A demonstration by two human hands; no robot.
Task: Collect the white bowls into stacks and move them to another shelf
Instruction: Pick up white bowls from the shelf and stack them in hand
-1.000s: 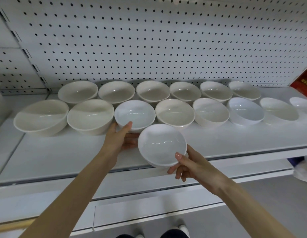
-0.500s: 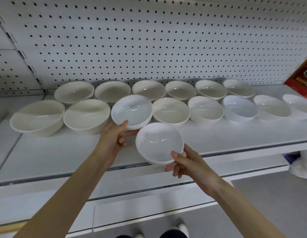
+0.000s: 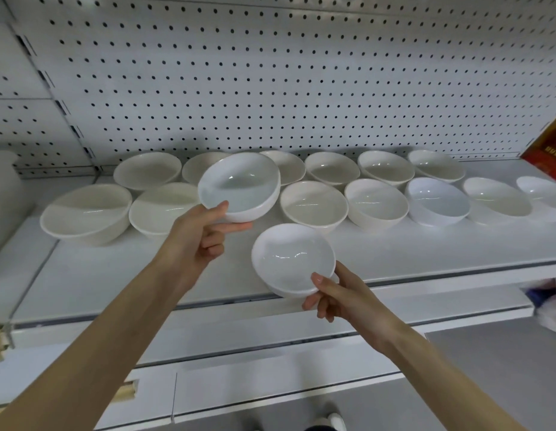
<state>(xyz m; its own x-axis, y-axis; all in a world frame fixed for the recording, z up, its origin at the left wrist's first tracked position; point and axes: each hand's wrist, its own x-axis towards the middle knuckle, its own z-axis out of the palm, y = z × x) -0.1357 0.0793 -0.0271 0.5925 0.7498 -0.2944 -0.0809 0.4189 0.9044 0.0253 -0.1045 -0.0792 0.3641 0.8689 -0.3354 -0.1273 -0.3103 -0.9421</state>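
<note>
1. While thirteen bowls are sitting on the shelf, two more are being held, making fifteen in view.
2. The left hand is gripping the left bowl, with the thumb lying on the near rim and the fingers curling beneath. This bowl is hanging tilted above the shelf, covering parts of two back-row bowls.
3. The right hand is gripping the right bowl, with the thumb pressing on the near rim and the fingers curling below. This bowl is sitting low at the shelf's front edge, and I cannot tell whether it is touching the shelf.
4. Six bowls are standing in the back row along the pegboard. Seven are standing in the front row, the rightmost being cut by the frame edge.
5. One front-row bowl, the white bowl, third from the right, is showing bright white like the two held ones. Most others are looking cream.
6. Every bowl is facing upward, showing only its glossy inside.
7. One red box is standing at the shelf's far right.
</note>
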